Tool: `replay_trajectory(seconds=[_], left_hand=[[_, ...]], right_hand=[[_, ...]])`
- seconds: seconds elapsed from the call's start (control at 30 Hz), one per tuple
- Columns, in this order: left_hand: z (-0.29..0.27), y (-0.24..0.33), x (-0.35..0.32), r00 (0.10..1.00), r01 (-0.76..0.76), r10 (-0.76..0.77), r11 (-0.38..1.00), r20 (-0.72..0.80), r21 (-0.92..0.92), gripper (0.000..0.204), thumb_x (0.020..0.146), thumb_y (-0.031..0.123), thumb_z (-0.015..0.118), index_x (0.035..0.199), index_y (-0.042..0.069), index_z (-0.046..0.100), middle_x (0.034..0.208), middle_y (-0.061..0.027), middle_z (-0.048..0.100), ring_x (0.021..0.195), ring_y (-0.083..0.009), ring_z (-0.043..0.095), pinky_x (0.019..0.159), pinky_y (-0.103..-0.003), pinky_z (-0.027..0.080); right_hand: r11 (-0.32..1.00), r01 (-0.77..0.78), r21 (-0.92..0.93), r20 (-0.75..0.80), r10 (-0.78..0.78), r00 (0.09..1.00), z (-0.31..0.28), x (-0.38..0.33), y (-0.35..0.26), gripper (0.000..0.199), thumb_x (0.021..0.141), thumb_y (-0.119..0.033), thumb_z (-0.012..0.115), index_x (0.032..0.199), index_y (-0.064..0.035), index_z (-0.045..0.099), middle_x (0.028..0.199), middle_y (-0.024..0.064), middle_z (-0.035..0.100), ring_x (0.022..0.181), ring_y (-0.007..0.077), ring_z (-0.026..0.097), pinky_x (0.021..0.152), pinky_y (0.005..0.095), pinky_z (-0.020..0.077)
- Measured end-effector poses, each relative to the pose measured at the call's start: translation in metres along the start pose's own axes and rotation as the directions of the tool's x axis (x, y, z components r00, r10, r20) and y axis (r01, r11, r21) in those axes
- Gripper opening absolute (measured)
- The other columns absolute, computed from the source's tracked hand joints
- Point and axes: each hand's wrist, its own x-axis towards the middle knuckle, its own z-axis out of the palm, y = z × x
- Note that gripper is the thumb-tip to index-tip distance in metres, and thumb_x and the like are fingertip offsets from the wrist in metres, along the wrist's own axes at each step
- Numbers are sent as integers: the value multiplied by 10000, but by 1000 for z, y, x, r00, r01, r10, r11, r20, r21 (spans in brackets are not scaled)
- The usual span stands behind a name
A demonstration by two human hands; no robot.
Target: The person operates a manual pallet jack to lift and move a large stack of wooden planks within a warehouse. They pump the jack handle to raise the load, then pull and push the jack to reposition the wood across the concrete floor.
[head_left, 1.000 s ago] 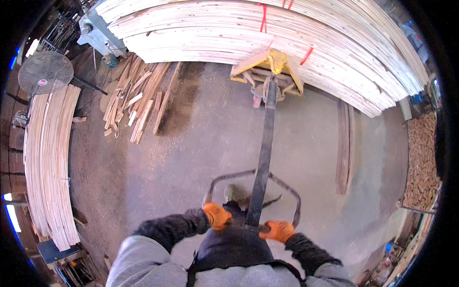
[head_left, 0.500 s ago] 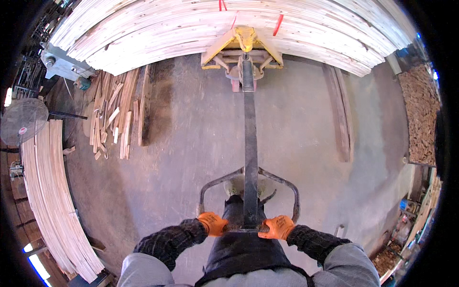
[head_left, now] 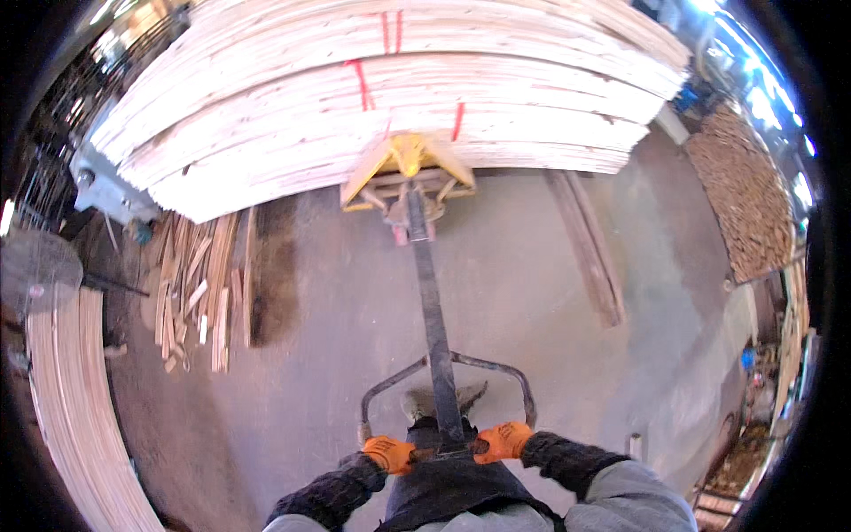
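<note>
Both my hands wear orange gloves and grip the bottom bar of a pallet jack's looped handle [head_left: 434,355]. My left hand [head_left: 388,454] is wrapped round the bar left of the central shaft, and my right hand [head_left: 503,442] round it on the right. The long dark shaft runs away from me to the yellow pallet jack [head_left: 408,157]. Its yellow body stands against a big stack of pale boards [head_left: 381,89] marked with red lines. The forks are hidden beneath the stack. My shoes show under the handle.
Loose wood strips [head_left: 191,284] lie on the floor at left, near a caged fan [head_left: 40,270]. A stack of long boards [head_left: 75,399] runs along the left side. At right lie a long timber [head_left: 589,248] and a stack of brown wood pieces [head_left: 740,191].
The view has tilted up and turned, so the stack and jack sit lower and further left in it. Both hands keep their hold on the handle.
</note>
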Motion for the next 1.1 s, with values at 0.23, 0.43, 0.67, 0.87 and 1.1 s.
replay_trajectory(seconds=[0.23,0.43,0.67,0.87,1.1], left_hand=[[-177,86,-60,983,109,-83,982,163,-156,369,838,487,619,961,145,679,721,-102,697,717,-332,690,673,-473,536],[-64,38,-31,994,8,-12,999,111,40,389,852,504,607,1040,170,674,827,-137,706,783,-374,689,689,-517,526],[61,-22,40,967,125,-116,992,225,-25,417,871,525,553,1129,219,668,904,-137,722,836,-409,685,723,-560,517],[58,-6,38,958,147,-155,988,243,49,429,840,516,577,1126,208,659,927,-158,724,877,-415,687,738,-587,514],[-85,48,-43,995,80,-76,995,-67,57,412,828,500,617,1076,175,673,867,-169,714,838,-412,686,736,-532,532]], right_hand=[[996,90,-18,-82,-92,992,-142,-75,-48,650,834,-681,562,1094,-92,651,926,202,705,878,384,682,761,512,522],[999,44,26,42,-45,998,-49,-29,-34,709,838,-698,545,1120,-58,659,941,216,707,909,399,682,779,506,529],[1000,23,9,134,-24,991,49,51,8,691,843,-692,550,1117,-70,679,936,198,719,898,390,694,772,511,540],[1000,-6,27,164,1,986,49,55,8,684,818,-696,575,1142,-106,695,929,182,723,913,374,695,796,496,534],[996,-32,-79,-88,25,996,-91,-55,-50,639,804,-670,607,1107,-109,651,917,175,706,865,387,681,746,500,529]])
